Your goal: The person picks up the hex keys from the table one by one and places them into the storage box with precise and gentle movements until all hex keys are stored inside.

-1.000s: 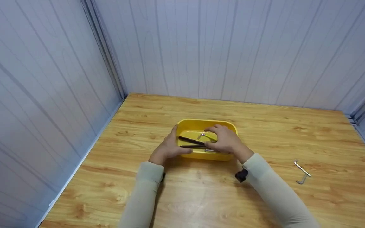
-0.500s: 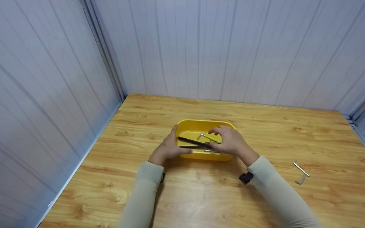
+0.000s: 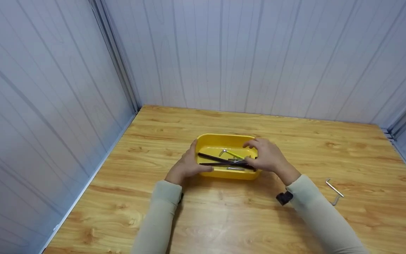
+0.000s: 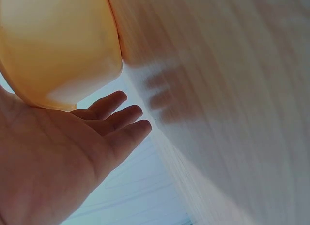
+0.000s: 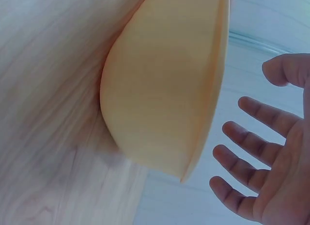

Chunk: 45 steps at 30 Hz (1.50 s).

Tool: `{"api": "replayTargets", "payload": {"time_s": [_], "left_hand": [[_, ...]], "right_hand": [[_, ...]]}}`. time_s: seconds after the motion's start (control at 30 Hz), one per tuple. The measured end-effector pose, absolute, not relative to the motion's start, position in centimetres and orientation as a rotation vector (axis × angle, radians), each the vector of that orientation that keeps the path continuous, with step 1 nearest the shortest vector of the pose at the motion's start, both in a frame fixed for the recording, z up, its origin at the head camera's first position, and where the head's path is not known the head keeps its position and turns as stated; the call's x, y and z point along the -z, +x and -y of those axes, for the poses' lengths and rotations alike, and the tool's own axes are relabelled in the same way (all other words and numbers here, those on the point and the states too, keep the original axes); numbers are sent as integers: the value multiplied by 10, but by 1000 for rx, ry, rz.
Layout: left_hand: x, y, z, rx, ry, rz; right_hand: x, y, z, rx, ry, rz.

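Note:
A yellow plastic bin point(image 3: 224, 175) sits on the wooden table. My left hand point(image 3: 187, 164) rests against its left end, thumb lying over the front rim. In the left wrist view the fingers point(image 4: 118, 122) of that hand stretch out fairly straight below the rim. My right hand point(image 3: 268, 155) hovers over the bin's right end, fingers spread and slightly bent, holding nothing; the right wrist view shows a gap between fingers and bin. Inside lie dark slender rods point(image 3: 210, 163), an L-shaped key with a yellow-green shaft point(image 3: 234, 153) and a small silver metal piece point(image 3: 235, 168).
To the right on the table point(image 3: 224, 218) lie a silver, ridged bent key point(image 3: 336, 188) and a smaller grey bent piece point(image 3: 336, 201), close together. Pale panelled walls point(image 3: 224, 53) stand behind and to the left of the table.
My right hand has drawn back to the right across the bin, uncovering more of the dark rods and the yellow-green key. My left hand and the bin have stayed put.

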State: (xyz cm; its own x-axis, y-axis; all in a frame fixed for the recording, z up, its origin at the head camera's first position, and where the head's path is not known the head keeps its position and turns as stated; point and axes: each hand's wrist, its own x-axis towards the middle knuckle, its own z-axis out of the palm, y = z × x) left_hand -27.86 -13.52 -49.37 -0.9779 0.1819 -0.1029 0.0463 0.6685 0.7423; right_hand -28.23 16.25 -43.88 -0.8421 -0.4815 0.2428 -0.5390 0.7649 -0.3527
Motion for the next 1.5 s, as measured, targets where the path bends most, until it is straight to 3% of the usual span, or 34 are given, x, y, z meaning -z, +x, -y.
{"api": "replayTargets", "payload": {"time_s": [0.7, 1.5], "left_hand": [[493, -280, 135, -1189, 206, -2716], [494, -280, 132, -1170, 222, -2735]], "right_hand": [[434, -278, -209, -581, 678, 2836], [421, -263, -296, -402, 483, 3032]]}}
